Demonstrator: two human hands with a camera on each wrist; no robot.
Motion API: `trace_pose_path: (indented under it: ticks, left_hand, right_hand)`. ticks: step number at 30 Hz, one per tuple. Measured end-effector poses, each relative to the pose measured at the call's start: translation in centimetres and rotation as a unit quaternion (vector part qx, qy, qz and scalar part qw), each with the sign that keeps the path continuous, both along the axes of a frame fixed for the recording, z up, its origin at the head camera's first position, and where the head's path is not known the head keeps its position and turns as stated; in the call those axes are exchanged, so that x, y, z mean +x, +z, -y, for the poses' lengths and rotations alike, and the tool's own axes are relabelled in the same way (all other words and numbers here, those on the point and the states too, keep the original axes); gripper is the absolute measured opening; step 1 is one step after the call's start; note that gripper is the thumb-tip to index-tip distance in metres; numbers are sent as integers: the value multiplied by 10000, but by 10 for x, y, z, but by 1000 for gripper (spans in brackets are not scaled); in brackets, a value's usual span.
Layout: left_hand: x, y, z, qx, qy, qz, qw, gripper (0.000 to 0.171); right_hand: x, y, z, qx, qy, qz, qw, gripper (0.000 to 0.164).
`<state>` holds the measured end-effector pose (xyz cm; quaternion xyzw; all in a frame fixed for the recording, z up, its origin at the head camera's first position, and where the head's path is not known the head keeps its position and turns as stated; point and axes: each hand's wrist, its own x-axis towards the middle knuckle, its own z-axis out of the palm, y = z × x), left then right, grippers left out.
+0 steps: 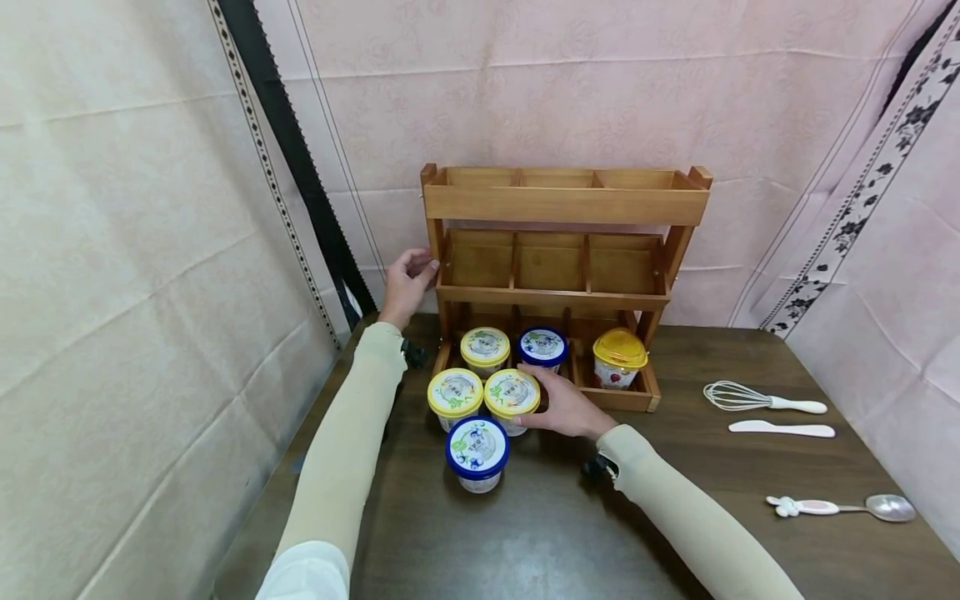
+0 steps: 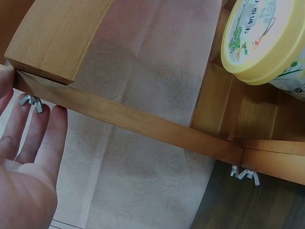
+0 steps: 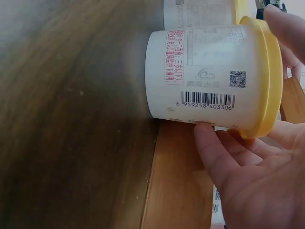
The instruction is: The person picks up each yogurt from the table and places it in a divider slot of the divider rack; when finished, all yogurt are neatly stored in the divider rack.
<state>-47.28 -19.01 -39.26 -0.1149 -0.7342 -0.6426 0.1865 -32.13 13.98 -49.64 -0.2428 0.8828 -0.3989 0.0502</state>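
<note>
A three-tier wooden rack [image 1: 566,206] stands at the back of the table. My left hand [image 1: 407,287] holds its left upright, thumb on one side and fingers by a wing nut [image 2: 31,102] on the other. With my right hand [image 1: 566,406] I grip a yellow-lidded cup [image 1: 512,390] by its right side, at the rack's front edge. Beside it on the left is another yellow-lidded cup [image 1: 455,393], and a blue-lidded cup [image 1: 477,446] stands in front. Inside the bottom tier sit a yellow-lidded cup [image 1: 484,344], a blue-lidded cup [image 1: 542,343] and a cup with a domed yellow lid [image 1: 620,348].
On the right of the table [image 1: 600,533] lie a whisk [image 1: 765,400], a white spreader knife [image 1: 782,429] and a spoon [image 1: 840,507] with a decorated handle. Pale cloth [image 1: 555,100] hangs behind the rack and along both sides.
</note>
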Motion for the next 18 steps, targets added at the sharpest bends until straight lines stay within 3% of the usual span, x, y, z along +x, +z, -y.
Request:
trace_pose_path:
  ticks: [18]
  left_hand:
    - [0,0,1,38,-7,34,10000,34]
  right_hand:
    - [3,6,-2,53,29,-255,9997,102]
